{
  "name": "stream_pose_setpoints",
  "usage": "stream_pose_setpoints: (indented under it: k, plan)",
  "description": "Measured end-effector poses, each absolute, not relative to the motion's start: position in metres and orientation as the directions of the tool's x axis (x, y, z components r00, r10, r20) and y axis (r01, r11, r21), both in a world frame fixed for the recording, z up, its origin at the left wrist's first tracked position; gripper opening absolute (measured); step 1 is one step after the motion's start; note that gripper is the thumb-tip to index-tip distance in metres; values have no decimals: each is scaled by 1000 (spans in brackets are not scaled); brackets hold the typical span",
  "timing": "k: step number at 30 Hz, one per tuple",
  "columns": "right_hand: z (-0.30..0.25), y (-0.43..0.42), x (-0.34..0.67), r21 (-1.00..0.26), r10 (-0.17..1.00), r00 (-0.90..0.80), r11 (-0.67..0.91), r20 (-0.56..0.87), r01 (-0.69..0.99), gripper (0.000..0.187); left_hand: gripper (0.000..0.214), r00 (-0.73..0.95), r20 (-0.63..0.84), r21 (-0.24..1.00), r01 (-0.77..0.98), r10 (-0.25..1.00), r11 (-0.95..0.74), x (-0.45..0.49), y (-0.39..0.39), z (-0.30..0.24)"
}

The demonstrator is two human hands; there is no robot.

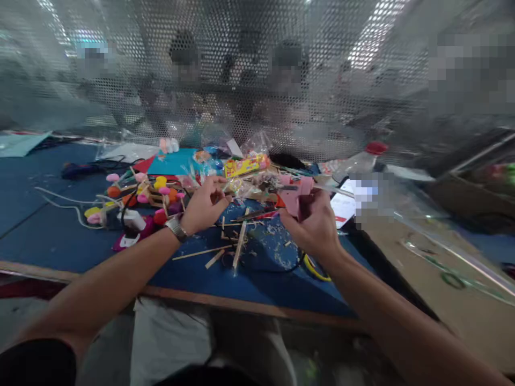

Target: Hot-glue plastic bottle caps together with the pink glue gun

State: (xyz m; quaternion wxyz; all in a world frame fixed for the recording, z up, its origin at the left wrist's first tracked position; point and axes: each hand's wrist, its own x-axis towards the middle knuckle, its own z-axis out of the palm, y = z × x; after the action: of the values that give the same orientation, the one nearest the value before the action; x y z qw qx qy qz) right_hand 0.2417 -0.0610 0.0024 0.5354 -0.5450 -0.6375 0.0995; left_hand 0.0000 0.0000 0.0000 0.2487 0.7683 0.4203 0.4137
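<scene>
In my right hand (316,222) is a pink hot glue gun (290,199), its nozzle end towards the left and a pale glue stick (336,189) sticking out behind. My left hand (207,203) hovers over the clutter at the middle of the blue table, fingers curved and the thumb apart from them; nothing clear shows between them. Crumpled clear plastic (240,188) lies just beyond its fingertips. Below and between the hands are thin wooden sticks (240,244) and pale scraps. Left of my left hand stands a wooden-stick construction (155,195) with pink, yellow and orange pieces.
A phone (343,203) with a lit screen lies right of the glue gun, near a red-capped plastic bottle (364,158). Yellow scissors handles (316,269) show by my right wrist. A white plug (134,220) sits at left. Behind rises a perforated metal screen (241,107), people beyond it.
</scene>
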Motion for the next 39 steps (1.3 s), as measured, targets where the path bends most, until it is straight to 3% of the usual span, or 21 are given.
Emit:
stream_pose_setpoints:
  k: [13, 18, 24, 31, 39]
  plan:
    - [-47, -55, 254, -728, 791, 137, 461, 597, 508, 35, 43, 389, 453, 694, 410, 802, -592, 7, 5, -27]
    - [-50, -51, 262, -805, 856, 160, 377, 492, 458, 39, 32, 389, 439, 685, 438, 810, -582, 6, 3, -26]
    - [-54, -50, 263, -833, 878, 120, 386, 464, 397, 40, 23, 427, 427, 657, 460, 797, -598, 6, 3, -25]
    - [-48, -52, 259, -826, 876, 125, 380, 466, 416, 39, 49, 437, 424, 669, 438, 793, -600, 5, 2, -23]
    - [-47, -52, 259, -820, 874, 128, 378, 469, 430, 38, 22, 433, 435, 600, 515, 789, -613, 7, 2, -20]
